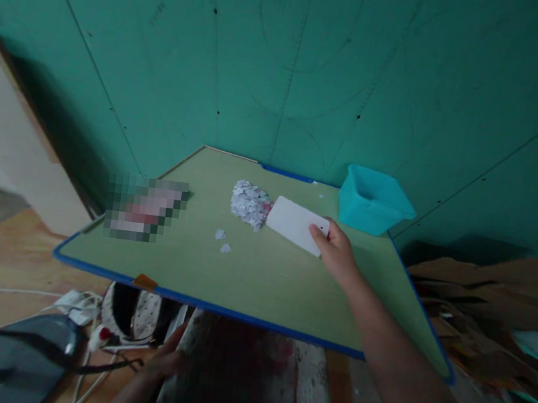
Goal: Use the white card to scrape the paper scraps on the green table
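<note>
My right hand (337, 246) is closed on one end of a flat white board (296, 223) with rounded corners and a small dark hole near the thumb. The board's far end is beside a heap of torn paper scraps (249, 204), with some pink and red at the heap's right side. Two loose scraps (223, 241) lie nearer to me on the pale green tabletop (263, 286). Below the table's front edge, my left hand (168, 359) is dim and partly hidden, its fingers not clear.
A turquoise plastic bin (374, 201) stands at the table's back right, near the green wall (285, 66). A pixelated item (147, 209) lies at the left. Under the table are cables (88, 375) and a grey round object (19, 354); cardboard (498, 288) is piled at the right.
</note>
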A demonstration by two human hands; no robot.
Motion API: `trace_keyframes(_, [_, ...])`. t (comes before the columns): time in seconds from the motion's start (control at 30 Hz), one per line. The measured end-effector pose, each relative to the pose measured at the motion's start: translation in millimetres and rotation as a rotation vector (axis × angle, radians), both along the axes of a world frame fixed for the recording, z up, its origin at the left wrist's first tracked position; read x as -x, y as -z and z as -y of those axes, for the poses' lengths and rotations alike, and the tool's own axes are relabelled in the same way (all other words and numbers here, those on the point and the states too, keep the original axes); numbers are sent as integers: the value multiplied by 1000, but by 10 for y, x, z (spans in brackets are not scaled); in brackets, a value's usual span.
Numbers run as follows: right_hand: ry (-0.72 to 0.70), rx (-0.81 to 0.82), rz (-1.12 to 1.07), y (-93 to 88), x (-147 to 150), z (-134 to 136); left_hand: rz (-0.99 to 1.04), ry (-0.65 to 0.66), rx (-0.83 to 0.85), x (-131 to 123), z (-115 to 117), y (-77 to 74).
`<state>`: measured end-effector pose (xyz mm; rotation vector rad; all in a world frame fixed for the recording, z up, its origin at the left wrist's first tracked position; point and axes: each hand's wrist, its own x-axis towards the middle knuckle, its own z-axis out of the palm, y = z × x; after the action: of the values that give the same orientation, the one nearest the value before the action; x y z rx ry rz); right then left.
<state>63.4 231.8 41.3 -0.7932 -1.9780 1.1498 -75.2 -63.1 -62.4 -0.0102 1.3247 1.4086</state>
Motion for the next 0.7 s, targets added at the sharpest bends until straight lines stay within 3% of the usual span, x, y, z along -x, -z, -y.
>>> trace_keyframes(0.13, [-33, 95, -100, -54, -24, 18, -71, -96, -8, -46, -2, -13])
trace_keyframes(0.23, [0, 34, -85, -60, -3, 34, -84, -113, -26, -64, -10, -21])
trace_keyframes(0.37, [-5, -65, 54, -38, 35, 50, -77, -67, -85, -52, -25, -7])
trace_keyframes(0.5, [-7, -34, 30, -48, -3, 25, -60, -8, -116, -35, -3, 45])
trace_keyframes(0.7, [41, -38, 31, -28, -14, -18, -71, -78, -91, -45, 59, 147])
